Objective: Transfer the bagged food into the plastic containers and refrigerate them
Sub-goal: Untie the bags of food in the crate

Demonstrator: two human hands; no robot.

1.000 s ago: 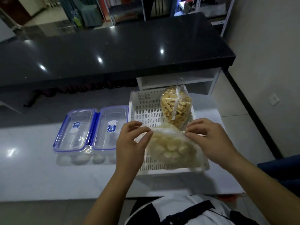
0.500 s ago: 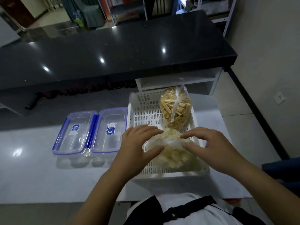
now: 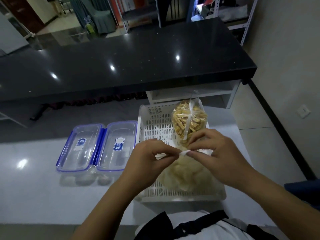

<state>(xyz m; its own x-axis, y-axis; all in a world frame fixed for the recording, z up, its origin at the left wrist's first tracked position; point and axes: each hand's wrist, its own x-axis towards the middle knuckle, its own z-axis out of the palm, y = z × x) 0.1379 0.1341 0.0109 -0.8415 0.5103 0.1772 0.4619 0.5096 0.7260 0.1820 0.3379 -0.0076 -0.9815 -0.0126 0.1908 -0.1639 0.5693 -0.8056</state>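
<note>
A clear bag of pale round pieces [image 3: 186,174] lies in the near half of a white slotted basket [image 3: 154,129]. My left hand [image 3: 147,161] and my right hand [image 3: 220,153] meet above it, each pinching the bag's twisted white top. Behind them a tied bag of yellow sticks [image 3: 189,122] stands at the basket's far right. Two clear containers with blue-rimmed lids, the left container [image 3: 80,148] and the right container [image 3: 117,146], lie side by side on the white table left of the basket.
The white table [image 3: 34,187] runs left and toward me. A black glossy counter [image 3: 121,63] spans the back, with a white shelf unit [image 3: 216,94] under its right end. A wall rises on the right.
Both hands rose from the sides of the pale bag to its top and drew close together, now pinching the bag's twisted neck. The basket and containers stayed put.
</note>
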